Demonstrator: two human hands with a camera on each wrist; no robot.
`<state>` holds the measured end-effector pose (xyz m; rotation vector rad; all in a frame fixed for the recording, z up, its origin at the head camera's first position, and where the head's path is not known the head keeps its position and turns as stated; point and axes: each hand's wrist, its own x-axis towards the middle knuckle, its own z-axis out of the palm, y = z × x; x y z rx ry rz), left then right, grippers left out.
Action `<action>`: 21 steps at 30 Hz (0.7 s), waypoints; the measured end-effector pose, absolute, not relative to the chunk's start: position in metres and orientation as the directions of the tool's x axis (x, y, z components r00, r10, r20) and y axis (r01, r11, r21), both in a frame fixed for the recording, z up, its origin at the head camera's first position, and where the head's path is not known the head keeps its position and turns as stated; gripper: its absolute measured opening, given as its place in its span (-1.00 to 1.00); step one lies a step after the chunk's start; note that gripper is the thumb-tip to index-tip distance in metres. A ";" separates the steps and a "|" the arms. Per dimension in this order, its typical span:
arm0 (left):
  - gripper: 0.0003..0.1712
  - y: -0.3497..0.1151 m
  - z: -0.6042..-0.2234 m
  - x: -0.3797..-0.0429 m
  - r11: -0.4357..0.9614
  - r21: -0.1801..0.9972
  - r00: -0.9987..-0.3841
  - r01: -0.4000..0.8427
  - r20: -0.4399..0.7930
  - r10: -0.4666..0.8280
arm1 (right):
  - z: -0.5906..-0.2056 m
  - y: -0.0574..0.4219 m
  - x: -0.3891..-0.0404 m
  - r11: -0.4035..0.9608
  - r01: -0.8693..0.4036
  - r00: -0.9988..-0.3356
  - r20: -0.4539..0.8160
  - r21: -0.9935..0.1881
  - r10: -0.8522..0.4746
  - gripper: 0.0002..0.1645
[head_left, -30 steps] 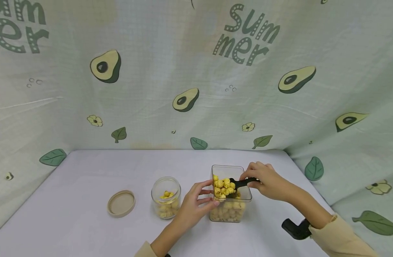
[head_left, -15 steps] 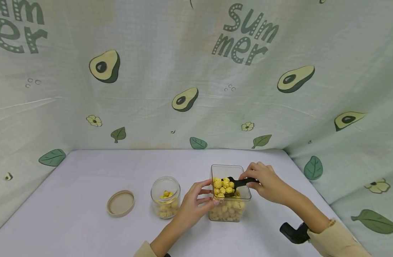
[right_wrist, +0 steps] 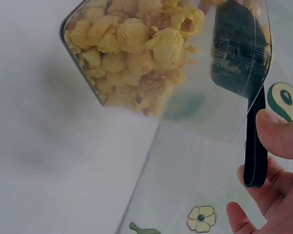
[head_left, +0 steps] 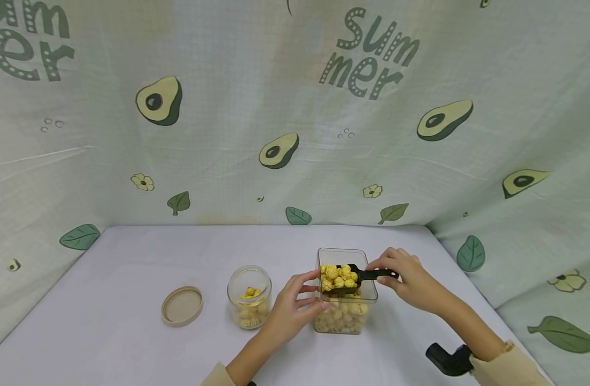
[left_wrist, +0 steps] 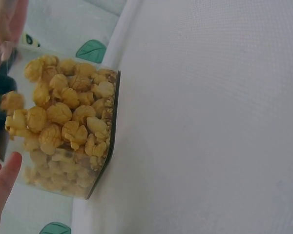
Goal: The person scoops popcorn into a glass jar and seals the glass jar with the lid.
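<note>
Yellow popcorn sits heaped in my black scoop, inside the clear square plastic tub low in the frame, just right of the middle. My right hand pinches the scoop's handle between thumb and fingers. It looks nearly level, I guess so nothing rolls off. The handle pokes out past the tub's right side, so my fingers can be outside. My left hand is spread at the tub's near left corner, fingers on its left side and thumb in front, I think to stop it sliding about. The round clear jar stands just beside that hand, with some popcorn inside and its top uncovered. The tan round lid lies on the pale table at lower left, likely to be out of the way.
</note>
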<state>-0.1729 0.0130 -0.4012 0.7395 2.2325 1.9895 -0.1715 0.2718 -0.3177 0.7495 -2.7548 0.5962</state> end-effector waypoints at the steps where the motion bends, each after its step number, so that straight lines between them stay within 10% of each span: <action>1: -0.35 0.013 -0.402 -0.173 0.049 0.949 -0.882 0.311 0.269 0.388 | -0.318 0.273 -0.171 0.787 -0.522 -0.846 0.314 -0.330 -0.430 -0.68; 21: -0.35 0.013 -0.403 -0.173 0.056 0.948 -0.882 0.314 0.269 0.387 | -0.312 0.288 -0.172 0.780 -0.580 -0.808 0.280 -0.233 -0.518 -0.68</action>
